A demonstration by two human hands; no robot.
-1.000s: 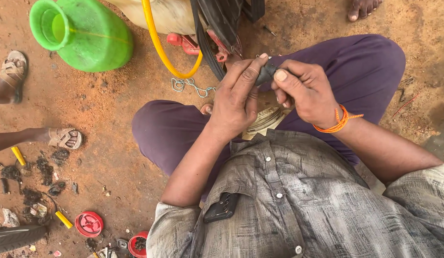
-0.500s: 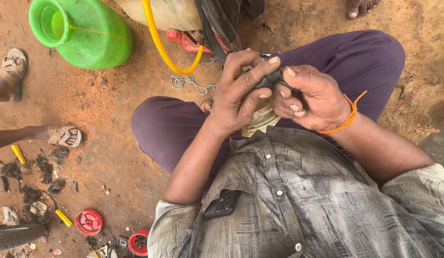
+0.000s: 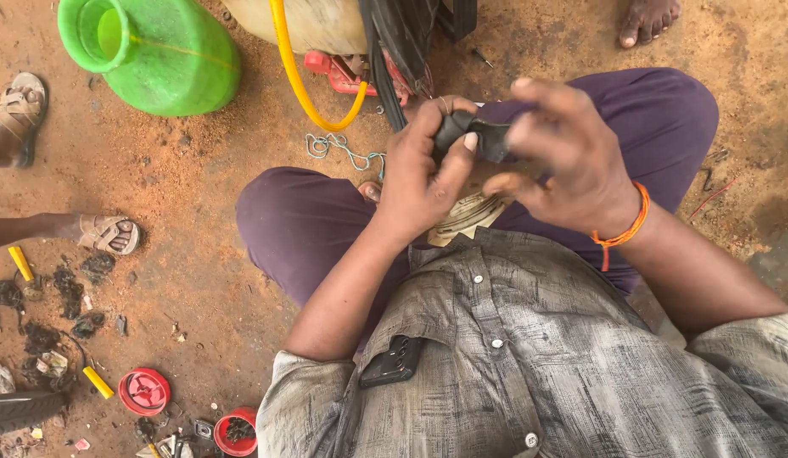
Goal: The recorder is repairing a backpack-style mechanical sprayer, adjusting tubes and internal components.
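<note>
Just above the middle of the frame, over the purple-trousered lap, the left hand (image 3: 423, 174) has its grip clamped on a short black rubber tube piece (image 3: 474, 136), thumb pressing its end. The right hand (image 3: 563, 161) is blurred, fingers partly spread, touching the rubber's right end. Pinching firmly and keeping the rubber taut between both hands seems wise.

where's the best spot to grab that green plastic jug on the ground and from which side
Take the green jug by its open neck, coming from the left. It lies tipped on its side with the mouth facing that way, and the rim gives fingers an edge to hook. The rounded body looks too wide and smooth for one hand.
</note>
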